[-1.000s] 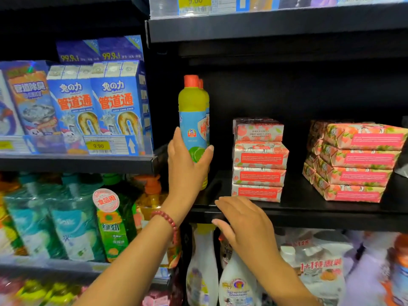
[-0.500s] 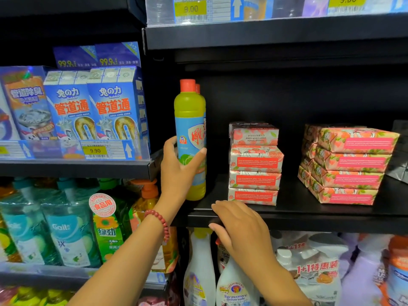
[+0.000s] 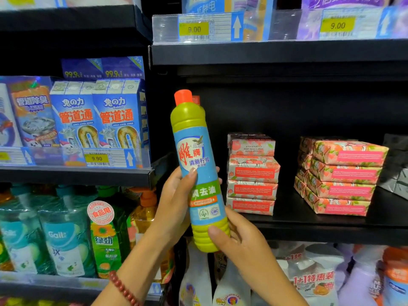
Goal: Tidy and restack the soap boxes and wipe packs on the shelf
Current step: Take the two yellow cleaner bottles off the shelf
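A tall yellow-green bottle [image 3: 199, 168] with an orange cap and a blue label is lifted clear of the black shelf [image 3: 309, 226] and tilts slightly. My left hand [image 3: 176, 202] grips its middle, thumb across the label. My right hand [image 3: 238, 237] holds its ribbed base from the right. A second orange cap peeks out just behind the bottle's neck. A stack of pink soap boxes [image 3: 252, 173] stands on the shelf right of the bottle. A wider, skewed stack of pink boxes [image 3: 340, 175] lies further right.
Blue drain-cleaner boxes [image 3: 97, 120] fill the left shelf above green and teal refill bags [image 3: 61, 235]. White spray bottles [image 3: 231, 288] and packs sit below the black shelf. Grey packs [image 3: 395, 171] lie at the far right. Price tags line the shelf above.
My left hand has lifted the bottle off the shelf and brought it forward. My right hand left the shelf edge and took hold of the bottle's base.
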The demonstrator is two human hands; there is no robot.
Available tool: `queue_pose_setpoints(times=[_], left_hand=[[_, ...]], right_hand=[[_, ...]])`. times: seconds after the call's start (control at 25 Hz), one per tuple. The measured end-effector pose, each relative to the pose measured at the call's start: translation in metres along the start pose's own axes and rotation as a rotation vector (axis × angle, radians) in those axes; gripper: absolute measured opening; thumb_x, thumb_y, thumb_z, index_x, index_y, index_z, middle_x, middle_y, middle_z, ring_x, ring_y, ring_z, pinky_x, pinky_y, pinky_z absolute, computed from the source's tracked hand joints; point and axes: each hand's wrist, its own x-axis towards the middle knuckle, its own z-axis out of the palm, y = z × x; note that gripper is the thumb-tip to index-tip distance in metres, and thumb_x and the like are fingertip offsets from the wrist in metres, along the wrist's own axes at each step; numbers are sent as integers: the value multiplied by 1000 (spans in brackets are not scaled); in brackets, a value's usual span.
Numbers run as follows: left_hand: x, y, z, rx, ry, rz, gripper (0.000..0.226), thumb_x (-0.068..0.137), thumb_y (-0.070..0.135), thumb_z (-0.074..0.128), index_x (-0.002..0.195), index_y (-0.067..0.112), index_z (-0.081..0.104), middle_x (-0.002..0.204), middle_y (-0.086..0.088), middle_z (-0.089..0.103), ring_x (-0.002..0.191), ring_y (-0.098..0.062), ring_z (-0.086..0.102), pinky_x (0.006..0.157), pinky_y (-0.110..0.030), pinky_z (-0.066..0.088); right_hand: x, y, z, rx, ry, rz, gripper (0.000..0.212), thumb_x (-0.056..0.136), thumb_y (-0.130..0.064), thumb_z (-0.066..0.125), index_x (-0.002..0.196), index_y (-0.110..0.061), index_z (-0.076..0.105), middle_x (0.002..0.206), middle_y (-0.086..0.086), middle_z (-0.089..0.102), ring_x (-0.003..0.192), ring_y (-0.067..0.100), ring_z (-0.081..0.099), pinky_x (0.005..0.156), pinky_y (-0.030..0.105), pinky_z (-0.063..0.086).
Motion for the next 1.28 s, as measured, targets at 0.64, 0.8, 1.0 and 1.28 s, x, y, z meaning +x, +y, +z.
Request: queue_pose_setpoints(times=[0.64,0.8,1.0,1.28], left_hand=[[-18,-1,15,231,4,158,30,77,27,69,105,16,65,97,1,73,87,-14,70,67,-20,53],[-18,-9,25,247,-101,166,42,79,33,63,115,13,60,103,4,71,93,-12,68,71,-19,52],[-13,-20,19,414,-127,220,42,80,40,61,118,23,60,107,9,70,99,-7,66,77,-17,52],[-18,-55,-15,1408,60,281,20,83,31,67,98,19,72,96,5,72,92,-16,67,69,-27,48]], right_hand=[[-22,5,-3,-86,225,25,80,59,-46,77,131,-33,45,119,-12,61,106,4,60,87,29,53],[-20,5,-8,-76,216,-6,69,70,-15,80,126,-38,46,110,-16,65,102,5,63,80,25,54],[-33,6,-25,57,352,-44,73,55,-20,81,121,-29,52,106,-14,67,98,6,65,73,20,54],[-34,-19,-95,-230,656,-228,64,66,-16,78,125,-19,55,107,-13,67,94,3,65,73,14,52]])
